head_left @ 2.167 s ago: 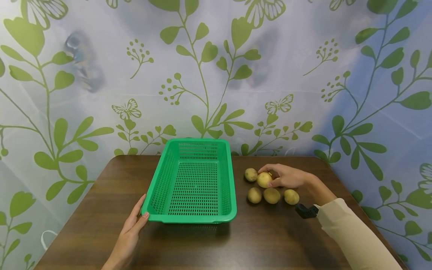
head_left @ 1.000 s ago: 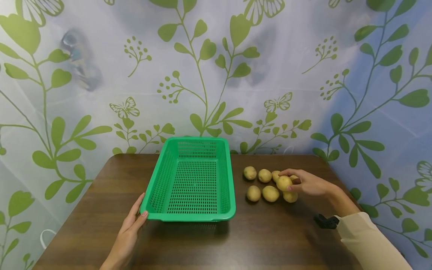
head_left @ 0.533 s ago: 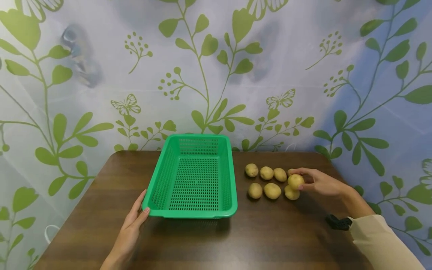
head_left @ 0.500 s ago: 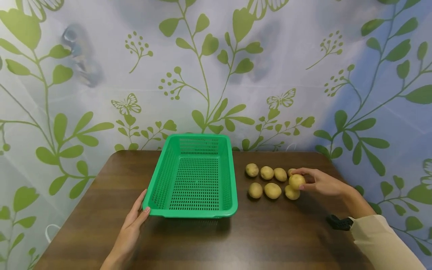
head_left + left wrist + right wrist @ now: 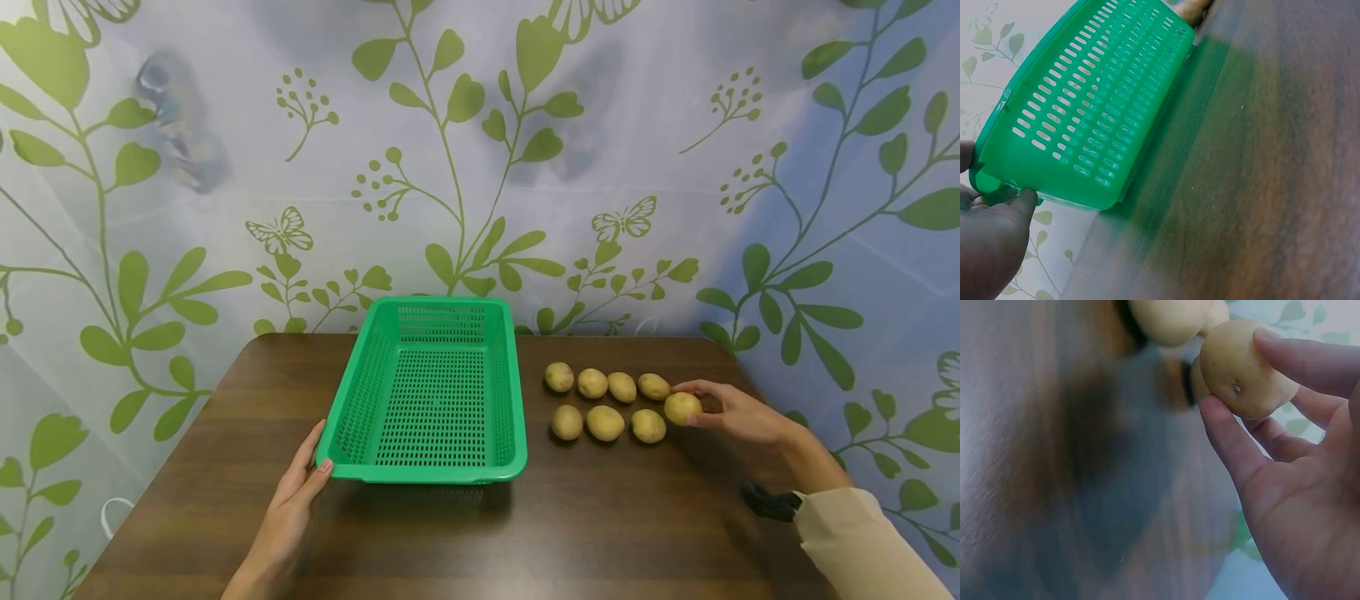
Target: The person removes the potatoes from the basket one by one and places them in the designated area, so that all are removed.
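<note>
My left hand point(image 5: 288, 504) grips the near left corner of a green plastic basket point(image 5: 429, 475), thumb over the rim. In the left wrist view, the slotted basket side point(image 5: 1079, 94) rises from the table, with the left hand's fingers point(image 5: 1007, 215) at its corner. My right hand point(image 5: 738, 415) holds a round yellow potato point(image 5: 682, 408) by thumb and fingertips, at the right end of two rows of several potatoes point(image 5: 604, 423). The right wrist view shows the held potato point(image 5: 1241, 372) close up, pinched by the right hand point(image 5: 1310, 462), with other potatoes point(image 5: 1169, 319) behind it.
A brown wooden table point(image 5: 585, 533) bears the basket and potatoes. Behind it hangs a pale curtain point(image 5: 480, 167) printed with green leaves and butterflies. A black strap point(image 5: 768, 502) hangs at the right sleeve point(image 5: 855, 533).
My right hand has carried its potato rightward, from over the other potatoes to the right end of the rows, uncovering those behind it. The left hand keeps its grip on the basket.
</note>
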`<state>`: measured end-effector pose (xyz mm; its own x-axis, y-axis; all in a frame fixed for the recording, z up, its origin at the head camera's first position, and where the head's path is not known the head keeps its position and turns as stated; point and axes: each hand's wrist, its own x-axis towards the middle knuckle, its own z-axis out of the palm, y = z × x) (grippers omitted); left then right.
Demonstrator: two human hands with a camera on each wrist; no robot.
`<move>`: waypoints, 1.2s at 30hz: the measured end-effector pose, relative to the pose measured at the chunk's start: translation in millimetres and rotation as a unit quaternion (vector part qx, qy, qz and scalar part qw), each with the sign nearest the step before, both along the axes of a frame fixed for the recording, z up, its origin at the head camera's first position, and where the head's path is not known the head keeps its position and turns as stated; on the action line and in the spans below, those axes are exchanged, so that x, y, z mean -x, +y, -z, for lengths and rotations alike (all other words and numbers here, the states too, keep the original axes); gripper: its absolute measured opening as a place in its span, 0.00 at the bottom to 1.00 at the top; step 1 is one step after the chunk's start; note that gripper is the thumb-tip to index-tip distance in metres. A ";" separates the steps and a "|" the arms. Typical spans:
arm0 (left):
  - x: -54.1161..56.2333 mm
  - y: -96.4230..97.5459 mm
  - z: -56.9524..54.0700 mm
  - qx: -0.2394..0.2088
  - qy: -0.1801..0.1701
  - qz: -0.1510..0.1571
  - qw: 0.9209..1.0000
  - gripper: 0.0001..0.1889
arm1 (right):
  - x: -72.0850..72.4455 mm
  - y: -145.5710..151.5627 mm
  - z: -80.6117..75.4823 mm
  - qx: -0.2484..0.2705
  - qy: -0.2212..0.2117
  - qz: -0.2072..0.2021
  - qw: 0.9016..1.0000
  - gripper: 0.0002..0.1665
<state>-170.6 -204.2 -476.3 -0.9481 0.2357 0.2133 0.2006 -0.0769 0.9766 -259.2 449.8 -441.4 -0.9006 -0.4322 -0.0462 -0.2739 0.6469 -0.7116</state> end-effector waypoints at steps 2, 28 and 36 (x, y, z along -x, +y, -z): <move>-0.8 -0.2 -0.4 0.000 -0.001 0.000 1.000 0.32 | -2.1 3.5 3.8 -0.001 0.002 0.006 1.000 0.29; 5.5 3.5 0.0 0.004 -0.001 0.004 1.000 0.33 | -8.7 12.5 21.3 0.020 -0.062 0.045 0.997 0.36; 4.0 -5.2 -2.1 0.053 -0.012 -0.033 0.998 0.31 | -0.1 3.0 24.3 0.011 -0.057 0.041 0.997 0.36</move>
<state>-174.6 -209.4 -474.1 -0.9670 0.1926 0.1665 0.1774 0.0403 0.9833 -259.1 452.8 -465.6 -0.9224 -0.3593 -0.1417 -0.1376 0.6485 -0.7487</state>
